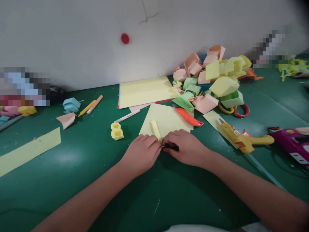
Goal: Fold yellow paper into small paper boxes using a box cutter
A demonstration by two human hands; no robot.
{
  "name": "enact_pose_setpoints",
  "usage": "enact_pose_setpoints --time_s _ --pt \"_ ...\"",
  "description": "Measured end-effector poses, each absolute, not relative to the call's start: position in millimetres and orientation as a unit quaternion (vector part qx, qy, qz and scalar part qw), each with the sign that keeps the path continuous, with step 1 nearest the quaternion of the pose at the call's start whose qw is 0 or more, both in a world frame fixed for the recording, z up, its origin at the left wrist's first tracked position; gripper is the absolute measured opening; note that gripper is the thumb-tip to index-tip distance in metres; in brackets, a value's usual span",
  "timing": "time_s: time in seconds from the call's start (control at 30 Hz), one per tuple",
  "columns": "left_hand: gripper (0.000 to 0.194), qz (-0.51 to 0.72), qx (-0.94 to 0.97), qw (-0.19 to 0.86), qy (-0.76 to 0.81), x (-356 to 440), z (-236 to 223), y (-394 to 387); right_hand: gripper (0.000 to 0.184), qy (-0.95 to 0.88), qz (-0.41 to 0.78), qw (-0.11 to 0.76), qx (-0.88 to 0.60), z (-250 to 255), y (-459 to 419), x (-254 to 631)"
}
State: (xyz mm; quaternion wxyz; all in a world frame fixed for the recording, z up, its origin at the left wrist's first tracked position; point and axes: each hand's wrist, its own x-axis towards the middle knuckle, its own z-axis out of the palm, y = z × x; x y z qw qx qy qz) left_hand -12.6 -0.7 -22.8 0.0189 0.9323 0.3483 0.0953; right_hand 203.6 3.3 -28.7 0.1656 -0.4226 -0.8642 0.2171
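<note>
My left hand (143, 152) and my right hand (187, 146) meet at the middle of the table with their fingertips almost touching. Between them a narrow pale-yellow paper strip (155, 128) rises away from me, its near end pinched in my closed left fingers. A small black object (172, 147), partly hidden so its kind is unclear, is gripped in my curled right fingers. Beneath the strip lies a larger pale-yellow paper sheet (151, 116). A red-orange box cutter (188, 117) rests on that sheet, beyond my right hand. Left of the strip stand two small joined yellow paper cups (117, 132).
Folded paper pieces (207, 77) are heaped at the back right, with scissors handles (242, 111) poking out. A yellow glue gun (243, 138) and a purple device (291, 143) lie right. A white pen (127, 116), stacked paper (145, 91) and markers (95, 104) lie behind and left.
</note>
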Motion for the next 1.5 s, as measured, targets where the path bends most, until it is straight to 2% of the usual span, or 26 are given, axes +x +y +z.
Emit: enact_pose_setpoints --time_s 0.1,0.2,0.3,0.4,0.53,0.63,0.87,0.93,1.0,1.13,1.23,1.4,1.5 --pt "0.024 0.129 0.919 0.079 0.364 -14 -22 1 0.007 -0.861 0.218 0.198 -0.414 -32 3 204" --pt "0.016 0.18 0.9 0.137 0.374 -14 -16 2 0.01 -0.828 0.268 0.251 -0.424 -31 0 203" --pt "0.012 0.253 0.861 0.191 0.397 -12 -2 0 0.01 -0.733 0.397 0.311 -0.457 -23 -3 202" --pt "0.011 0.271 0.829 0.247 0.422 -7 17 -5 0.019 -0.614 0.548 0.363 -0.437 -13 -4 201" --pt "0.015 0.25 0.778 0.351 0.457 -3 35 -13 0.02 -0.527 0.657 0.367 -0.396 -3 -5 200" --pt "0.016 0.253 0.744 0.399 0.473 -2 37 -15 0.019 -0.557 0.645 0.368 -0.372 0 -8 202" --pt "0.012 0.245 0.651 0.539 0.475 1 19 -11 0.012 -0.71 0.444 0.337 -0.43 -2 -12 207" --pt "0.012 0.235 0.674 0.51 0.48 1 13 -9 0.011 -0.727 0.421 0.303 -0.45 -5 -12 206" --pt "0.011 0.21 0.735 0.42 0.488 -1 8 -7 0.009 -0.754 0.376 0.269 -0.467 -10 -10 206" --pt "0.009 0.142 0.827 0.245 0.486 -7 -4 -3 0.009 -0.84 0.213 0.228 -0.443 -21 -6 204" --pt "0.012 0.128 0.861 0.184 0.457 -10 -14 -1 0.01 -0.883 0.131 0.212 -0.398 -28 -3 204" --pt "0.014 0.139 0.907 0.075 0.391 -12 -25 0 0.014 -0.915 0.085 0.185 -0.348 -33 1 205" --pt "0.017 0.139 0.921 0.052 0.36 -13 -27 2 0.021 -0.926 0.053 0.176 -0.329 -33 1 207"
